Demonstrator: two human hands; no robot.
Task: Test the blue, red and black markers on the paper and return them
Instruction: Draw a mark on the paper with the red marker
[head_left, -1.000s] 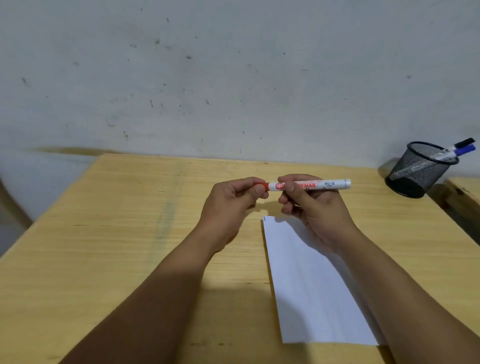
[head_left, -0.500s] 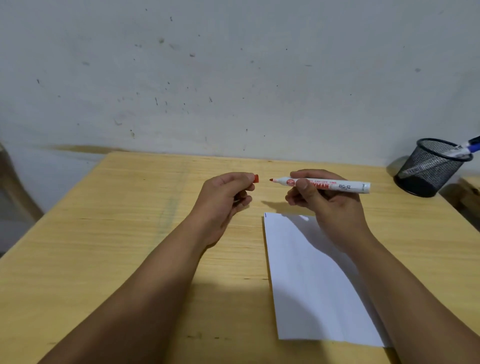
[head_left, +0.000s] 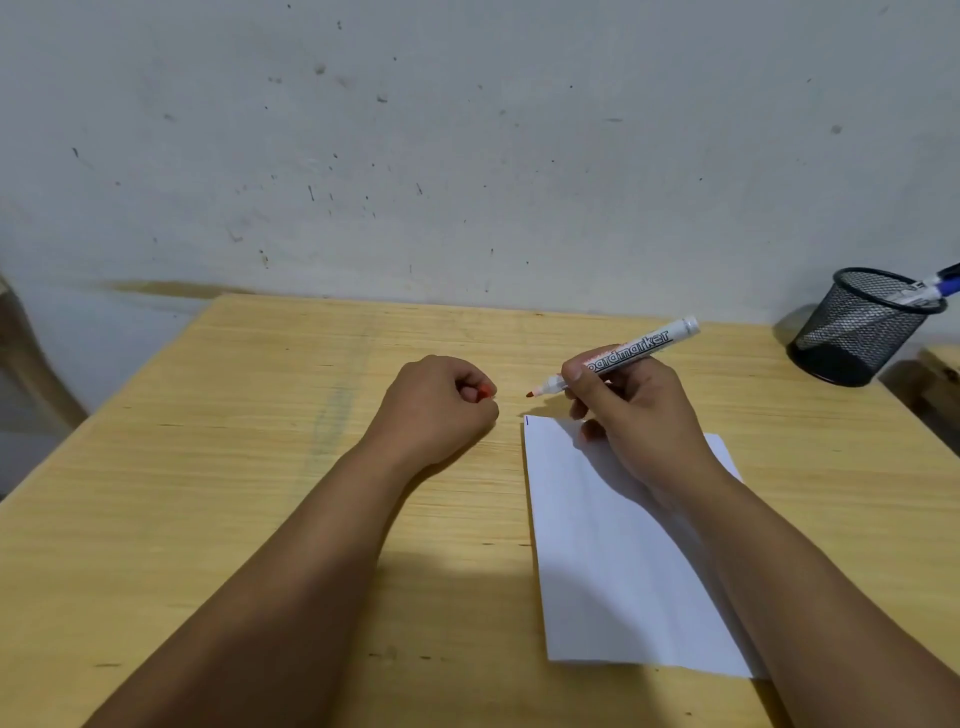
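Observation:
My right hand (head_left: 631, 410) grips the uncapped red marker (head_left: 639, 349), a white barrel with a red tip pointing down-left, just above the top-left corner of the white paper (head_left: 613, 545). A short blue mark shows at that corner. The marker's red cap (head_left: 484, 391) sits inside the closed fingers of my left hand (head_left: 436, 410), which rests on the wooden table (head_left: 234, 441) to the left of the paper. A blue marker (head_left: 943, 283) sticks out of the black mesh pen cup (head_left: 857, 332) at the far right. I cannot make out the black marker.
The wall rises directly behind the table. A second wooden surface (head_left: 940, 369) adjoins the table at the right, beside the pen cup. A chair part (head_left: 31, 358) shows at the far left edge.
The cap has come off the red marker into my left hand. My right hand has tilted the marker from level to tip-down over the paper's corner; my left hand has dropped to the table.

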